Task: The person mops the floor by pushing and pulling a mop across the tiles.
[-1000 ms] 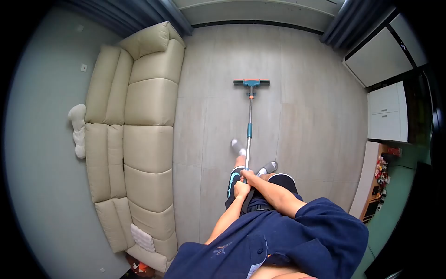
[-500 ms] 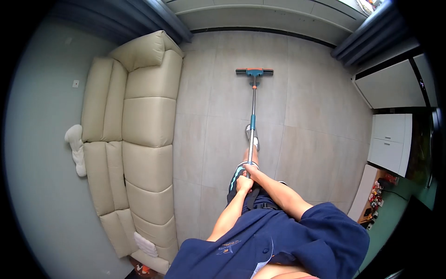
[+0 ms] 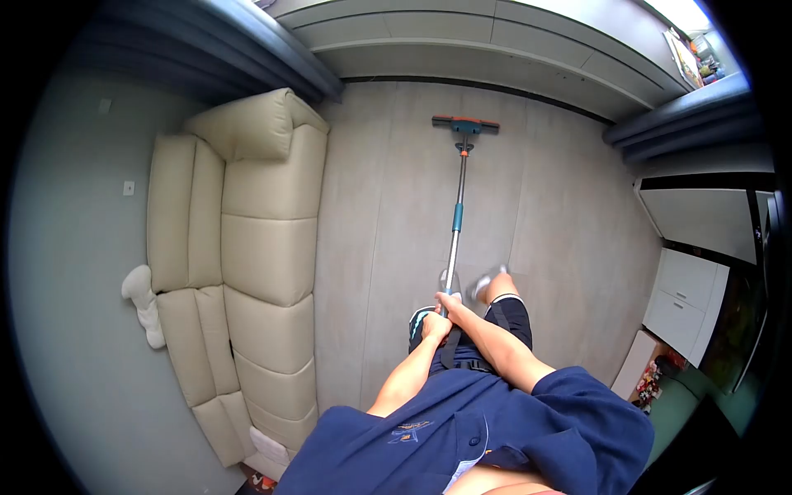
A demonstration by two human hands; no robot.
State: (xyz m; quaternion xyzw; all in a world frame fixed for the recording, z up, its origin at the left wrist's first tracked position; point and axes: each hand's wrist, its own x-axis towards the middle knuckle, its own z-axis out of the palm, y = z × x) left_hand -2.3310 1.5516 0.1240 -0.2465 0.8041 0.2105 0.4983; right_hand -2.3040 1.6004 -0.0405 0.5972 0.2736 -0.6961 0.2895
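A long-handled mop (image 3: 458, 219) reaches forward from my body, its pole silver, grey and teal. Its wide teal and orange head (image 3: 466, 126) rests on the tiled floor, short of the far wall. Both of my hands are closed around the upper end of the pole, one close to the other. My right hand (image 3: 450, 304) grips slightly farther along it, towards the head. Nearer my waist, my left hand (image 3: 436, 327) wraps the pole, and the handle's end is hidden. My feet are beneath and beside the pole.
A beige sofa (image 3: 268, 256) runs along the left side, by the wall. Long white cabinets (image 3: 445, 29) span the far end, with dark curtains (image 3: 272, 49) at both corners. On the right stand a white drawer unit (image 3: 685, 289) and an open shelf with small items.
One foot has stepped forward on the right of the pole. The view has advanced towards the cabinets, and the mop head appears slightly farther right. Both hands keep their hold.
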